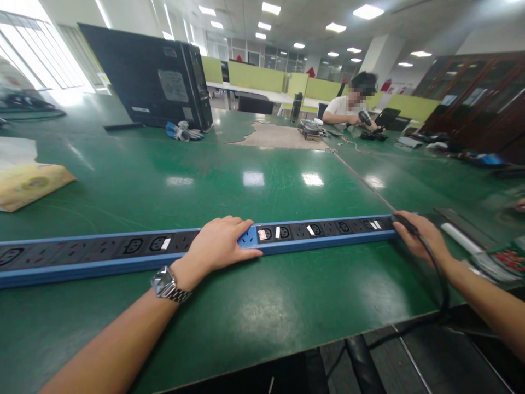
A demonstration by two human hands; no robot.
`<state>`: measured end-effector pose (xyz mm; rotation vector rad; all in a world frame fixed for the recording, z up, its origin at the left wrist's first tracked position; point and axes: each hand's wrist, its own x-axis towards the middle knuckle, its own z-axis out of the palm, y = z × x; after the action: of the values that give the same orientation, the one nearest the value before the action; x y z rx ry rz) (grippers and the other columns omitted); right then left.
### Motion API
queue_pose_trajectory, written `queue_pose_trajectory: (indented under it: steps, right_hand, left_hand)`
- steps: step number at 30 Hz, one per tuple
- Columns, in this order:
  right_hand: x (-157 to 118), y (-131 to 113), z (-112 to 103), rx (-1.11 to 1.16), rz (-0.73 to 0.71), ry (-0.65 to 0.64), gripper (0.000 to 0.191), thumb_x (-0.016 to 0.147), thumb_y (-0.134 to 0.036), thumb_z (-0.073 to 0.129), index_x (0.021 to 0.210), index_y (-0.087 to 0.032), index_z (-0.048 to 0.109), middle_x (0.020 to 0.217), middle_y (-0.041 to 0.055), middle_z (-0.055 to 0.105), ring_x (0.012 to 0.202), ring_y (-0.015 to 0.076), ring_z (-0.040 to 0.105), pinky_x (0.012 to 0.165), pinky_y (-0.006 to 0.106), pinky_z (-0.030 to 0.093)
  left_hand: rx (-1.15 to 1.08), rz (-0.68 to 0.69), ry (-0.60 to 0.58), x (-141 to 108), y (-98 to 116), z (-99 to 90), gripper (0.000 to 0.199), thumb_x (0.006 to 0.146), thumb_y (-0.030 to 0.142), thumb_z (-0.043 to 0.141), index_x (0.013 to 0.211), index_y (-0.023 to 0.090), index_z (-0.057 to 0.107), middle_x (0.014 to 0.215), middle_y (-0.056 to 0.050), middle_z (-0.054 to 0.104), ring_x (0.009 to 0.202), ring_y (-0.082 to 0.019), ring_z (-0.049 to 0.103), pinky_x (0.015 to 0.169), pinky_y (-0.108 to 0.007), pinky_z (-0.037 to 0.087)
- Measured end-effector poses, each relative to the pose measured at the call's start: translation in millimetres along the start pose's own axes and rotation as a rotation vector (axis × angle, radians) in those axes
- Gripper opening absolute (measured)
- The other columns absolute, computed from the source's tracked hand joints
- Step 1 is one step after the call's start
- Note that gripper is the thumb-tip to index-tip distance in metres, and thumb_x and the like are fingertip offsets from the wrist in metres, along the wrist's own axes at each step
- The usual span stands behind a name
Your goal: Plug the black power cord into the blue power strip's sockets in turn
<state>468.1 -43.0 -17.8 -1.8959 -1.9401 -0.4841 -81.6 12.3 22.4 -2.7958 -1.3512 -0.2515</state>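
A long blue power strip [328, 241] with black sockets lies across the green table, with small white labels beside some outlets. My left hand [219, 241], with a metal watch on the wrist, is wrapped over the middle of the strip, fingers on its far side and thumb on the near edge. Around the right end of the strip is my right hand [422, 235], closed on a black cable [441, 273]. The cable curves down from the hand past the table's front edge. Whether a plug at its end sits in the strip is hidden.
A black computer case [164, 82] and gloves [184, 131] stand at the back left. A tissue pack [35, 178] lies at the left. Across the green table [262, 186], a person [348, 109] holds a dark tool. A plastic packet [506, 260] is at the right.
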Motion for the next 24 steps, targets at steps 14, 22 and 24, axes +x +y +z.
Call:
queue_pose_trajectory:
  steps: [14, 22, 24]
  right_hand:
    - [-1, -1, -11, -0.095, 0.048, -0.147, 0.049, 0.09, -0.055, 0.046, 0.122, -0.023, 0.063, 0.106, 0.0097, 0.07, 0.095, 0.0251, 0.064, 0.084, 0.034, 0.049]
    - [-10, -8, 0, -0.06, 0.135, 0.008, 0.051, 0.091, -0.054, 0.043, 0.125, -0.022, 0.062, 0.111, 0.0112, 0.068, 0.101, 0.0254, 0.063, 0.088, 0.034, 0.048]
    - [-4, -6, -3, -0.075, 0.121, -0.072, 0.05, 0.09, -0.057, 0.044, 0.122, -0.025, 0.065, 0.105, 0.0091, 0.07, 0.092, 0.0245, 0.065, 0.082, 0.033, 0.048]
  left_hand:
    - [0.004, -0.018, 0.013, -1, 3, -0.6, 0.065, 0.079, 0.074, 0.05, 0.116, 0.023, 0.061, 0.104, -0.009, 0.068, 0.095, -0.027, 0.064, 0.08, -0.036, 0.047]
    - [0.006, 0.002, 0.024, -1, 2, -0.3, 0.067, 0.079, 0.075, 0.049, 0.118, 0.021, 0.061, 0.104, -0.009, 0.068, 0.094, -0.027, 0.064, 0.08, -0.037, 0.048]
    - [0.003, 0.003, 0.03, -1, 2, 0.2, 0.068, 0.079, 0.075, 0.049, 0.119, 0.021, 0.06, 0.104, -0.009, 0.068, 0.094, -0.027, 0.064, 0.08, -0.037, 0.048]
